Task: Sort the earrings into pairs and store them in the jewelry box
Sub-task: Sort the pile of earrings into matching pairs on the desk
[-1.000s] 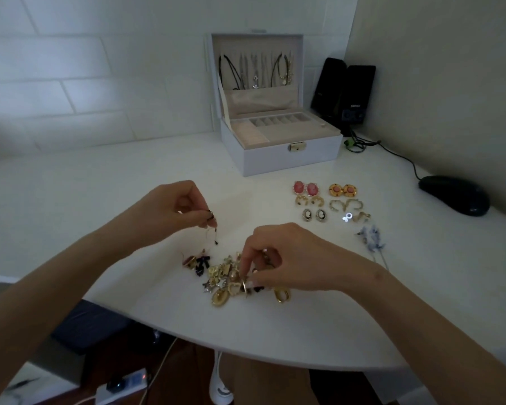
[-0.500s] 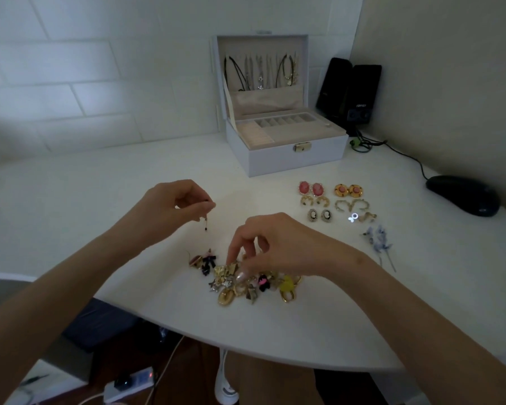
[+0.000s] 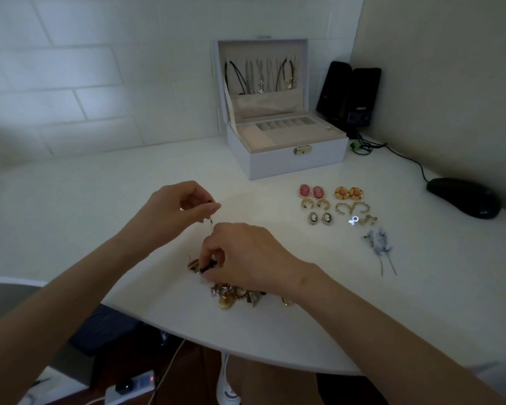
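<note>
White desk [image 3: 100,200] before us: our left hand [image 3: 176,211] pinches a thin earring [image 3: 210,226] above the earring pile [image 3: 234,296], our right hand [image 3: 246,258] pinches a dark earring [image 3: 210,266] there, jewelry box [image 3: 289,162] open behind.

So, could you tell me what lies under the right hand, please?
The unsorted earring pile: gold and dark pieces stick out beneath the right hand. The hand covers the rest, so whether its fingertips pinch one cannot be seen.

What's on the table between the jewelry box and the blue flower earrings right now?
In the head view, sorted pairs lie there: pink ovals, orange rounds and gold hoops.
</note>
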`<state>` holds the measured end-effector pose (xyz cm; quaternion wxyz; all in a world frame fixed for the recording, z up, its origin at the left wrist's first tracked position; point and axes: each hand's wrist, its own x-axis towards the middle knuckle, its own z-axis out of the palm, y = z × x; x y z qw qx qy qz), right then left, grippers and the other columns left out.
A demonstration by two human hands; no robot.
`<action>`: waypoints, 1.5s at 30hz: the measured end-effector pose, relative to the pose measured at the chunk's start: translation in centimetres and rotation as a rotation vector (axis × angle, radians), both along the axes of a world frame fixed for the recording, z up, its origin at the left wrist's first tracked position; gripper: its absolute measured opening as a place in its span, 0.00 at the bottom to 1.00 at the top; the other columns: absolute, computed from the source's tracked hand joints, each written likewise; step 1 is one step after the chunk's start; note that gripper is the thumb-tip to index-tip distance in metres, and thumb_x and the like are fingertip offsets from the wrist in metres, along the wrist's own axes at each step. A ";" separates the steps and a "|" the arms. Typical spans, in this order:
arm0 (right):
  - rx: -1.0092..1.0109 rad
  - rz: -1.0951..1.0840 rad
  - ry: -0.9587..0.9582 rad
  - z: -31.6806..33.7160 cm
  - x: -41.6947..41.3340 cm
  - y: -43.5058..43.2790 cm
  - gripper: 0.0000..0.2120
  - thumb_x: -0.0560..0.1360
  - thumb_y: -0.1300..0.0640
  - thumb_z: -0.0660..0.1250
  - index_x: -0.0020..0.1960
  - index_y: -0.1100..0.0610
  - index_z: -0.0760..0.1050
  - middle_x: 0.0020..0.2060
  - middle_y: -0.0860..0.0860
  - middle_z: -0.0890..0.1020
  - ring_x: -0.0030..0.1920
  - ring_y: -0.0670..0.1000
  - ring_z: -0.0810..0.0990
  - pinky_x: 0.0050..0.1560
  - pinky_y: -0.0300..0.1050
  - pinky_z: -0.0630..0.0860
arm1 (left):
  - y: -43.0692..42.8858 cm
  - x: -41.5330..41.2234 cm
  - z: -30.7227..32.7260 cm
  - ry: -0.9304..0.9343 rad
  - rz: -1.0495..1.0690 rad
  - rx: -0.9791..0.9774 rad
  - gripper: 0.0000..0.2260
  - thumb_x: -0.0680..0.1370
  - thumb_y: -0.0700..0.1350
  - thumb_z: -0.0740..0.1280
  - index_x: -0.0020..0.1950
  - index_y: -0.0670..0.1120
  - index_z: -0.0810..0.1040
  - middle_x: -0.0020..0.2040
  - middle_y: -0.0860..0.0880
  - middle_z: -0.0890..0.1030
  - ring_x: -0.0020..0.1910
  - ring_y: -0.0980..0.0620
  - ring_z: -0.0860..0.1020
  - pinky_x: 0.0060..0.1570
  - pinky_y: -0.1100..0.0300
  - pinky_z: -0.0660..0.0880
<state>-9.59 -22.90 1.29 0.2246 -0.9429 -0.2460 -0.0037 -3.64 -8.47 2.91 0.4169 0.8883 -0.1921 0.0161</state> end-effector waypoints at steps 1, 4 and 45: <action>0.029 -0.014 0.006 0.1 0.0 -0.3 0.06 0.71 0.51 0.69 0.47 0.50 0.79 0.40 0.44 0.73 0.39 0.44 0.71 0.40 0.40 0.69 | 0.0 0.0 0.0 -0.002 0.001 -0.009 0.04 0.73 0.48 0.69 0.43 0.49 0.78 0.36 0.53 0.81 0.36 0.62 0.78 0.37 0.69 0.71; 0.302 -0.091 0.116 1.4 0.0 -1.6 0.04 0.71 0.54 0.70 0.45 0.51 0.81 0.42 0.45 0.80 0.35 0.39 0.73 0.40 0.35 0.72 | -0.2 -0.2 0.3 -0.020 0.000 -0.042 0.04 0.72 0.49 0.70 0.42 0.49 0.79 0.36 0.53 0.81 0.35 0.62 0.78 0.38 0.68 0.71; 0.446 -0.376 0.421 2.8 -8.8 -17.4 0.07 0.67 0.68 0.72 0.42 0.58 0.81 0.27 0.45 0.81 0.31 0.41 0.79 0.35 0.31 0.74 | -14.5 -7.4 -1.1 0.193 -0.480 0.150 0.06 0.74 0.48 0.68 0.46 0.47 0.78 0.40 0.53 0.83 0.39 0.59 0.80 0.47 0.62 0.78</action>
